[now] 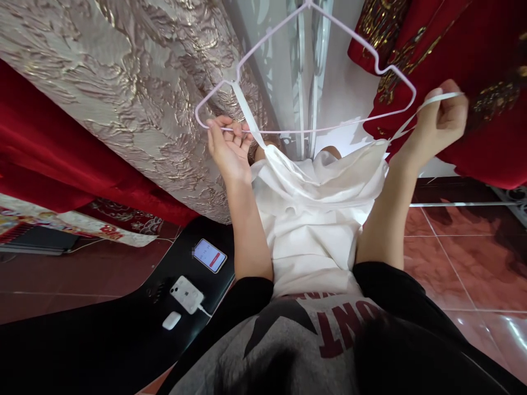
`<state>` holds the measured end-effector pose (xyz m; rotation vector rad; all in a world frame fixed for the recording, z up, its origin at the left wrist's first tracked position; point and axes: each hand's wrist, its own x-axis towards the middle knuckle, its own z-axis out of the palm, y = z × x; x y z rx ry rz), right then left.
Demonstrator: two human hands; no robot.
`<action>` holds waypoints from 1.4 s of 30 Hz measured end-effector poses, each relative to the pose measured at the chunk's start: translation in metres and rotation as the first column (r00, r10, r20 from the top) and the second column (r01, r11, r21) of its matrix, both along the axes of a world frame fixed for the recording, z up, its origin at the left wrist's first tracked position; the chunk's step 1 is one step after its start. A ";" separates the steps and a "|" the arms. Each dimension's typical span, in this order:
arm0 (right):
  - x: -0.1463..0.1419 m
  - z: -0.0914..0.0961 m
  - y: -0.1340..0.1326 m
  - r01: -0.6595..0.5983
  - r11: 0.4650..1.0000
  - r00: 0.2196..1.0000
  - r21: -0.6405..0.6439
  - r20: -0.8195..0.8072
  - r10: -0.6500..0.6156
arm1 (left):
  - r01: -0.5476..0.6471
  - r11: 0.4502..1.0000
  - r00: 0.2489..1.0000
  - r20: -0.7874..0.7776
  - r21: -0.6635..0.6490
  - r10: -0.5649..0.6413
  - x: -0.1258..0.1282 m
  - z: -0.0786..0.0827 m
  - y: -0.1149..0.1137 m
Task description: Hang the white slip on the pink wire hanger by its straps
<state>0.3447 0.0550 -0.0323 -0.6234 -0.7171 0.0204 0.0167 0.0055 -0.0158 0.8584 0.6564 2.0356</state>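
A thin pale-pink clothes hanger (337,127) hangs in front of me. My left hand (231,144) has its fingers curled round the left end of the lower bar. A white garment with thin straps (317,219) drapes down across my lap. One of its straps (247,112) is looped over the hanger's left notch. Off to the right, beyond the hanger's right corner, my right hand (442,120) is closed on the other strap (444,97), pulling it taut and away from the hanger. The hanger's hook lies outside the view.
Shiny embossed cloth (164,99) hangs at the left beside red fabric (82,159). A red garment with gold beading (486,126) hangs at the right. On a black bench (123,318) are a lit phone (209,256), a white phone on a cable (186,294) and a small white case (171,320).
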 end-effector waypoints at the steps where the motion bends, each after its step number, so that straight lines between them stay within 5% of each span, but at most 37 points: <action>1: 0.004 0.002 0.000 -0.069 0.997 0.997 -0.033 0.014 0.070 | -0.002 1.000 1.000 -0.013 -0.020 0.002 -0.001 0.000 0.000; 4: 0.001 0.015 -0.009 -0.204 0.973 0.956 -0.108 0.194 0.222 | -0.024 0.998 0.999 -0.048 -0.056 0.021 -0.002 -0.001 0.001; 9: -0.026 0.054 -0.031 -0.195 0.925 0.769 -0.325 0.535 0.350 | -0.059 0.994 0.996 -0.070 -0.093 0.052 -0.002 -0.001 0.002; 15: -0.045 0.081 -0.041 -0.018 0.941 0.680 -0.337 0.686 0.259 | -0.036 0.993 0.999 -0.038 -0.116 0.032 -0.002 -0.001 0.004; 18: -0.052 0.076 -0.041 0.138 0.966 0.727 -0.217 0.685 0.050 | -0.002 0.993 1.000 -0.022 -0.116 -0.001 -0.002 -0.003 0.006; 21: -0.064 0.060 -0.041 0.163 0.985 0.895 0.063 0.411 -0.174 | 0.026 0.994 0.999 -0.026 -0.107 -0.029 -0.005 -0.005 0.007; 23: -0.076 0.046 -0.042 0.152 0.973 0.955 0.175 0.228 -0.190 | 0.023 0.995 0.999 -0.040 -0.099 -0.027 -0.006 -0.006 0.008; 26: -0.097 0.029 -0.044 0.026 1.000 0.933 0.004 0.358 -0.026 | 0.013 0.997 0.998 -0.061 -0.079 -0.018 -0.004 -0.009 0.009; 29: -0.112 0.020 -0.047 -0.051 0.949 0.738 -0.311 0.629 0.246 | -0.008 0.997 0.996 -0.084 -0.074 0.002 -0.002 -0.012 0.009; 32: -0.116 0.018 -0.051 0.021 0.870 0.582 -0.493 0.713 0.390 | -0.031 0.997 0.981 -0.194 -0.078 0.015 -0.005 -0.011 0.003; 35: -0.115 0.018 -0.056 0.061 0.855 0.565 -0.515 0.724 0.395 | -0.013 0.994 0.925 -0.379 -0.112 -0.030 -0.015 -0.002 -0.015; 38: -0.114 0.017 -0.059 0.065 0.872 0.562 -0.485 0.740 0.369 | -0.057 0.979 0.790 -0.608 -0.193 -0.074 -0.025 0.010 -0.039; 42: -0.116 0.016 -0.060 0.090 0.875 0.575 -0.476 0.742 0.345 | -0.213 0.973 0.695 -0.685 0.091 0.217 -0.029 0.021 -0.055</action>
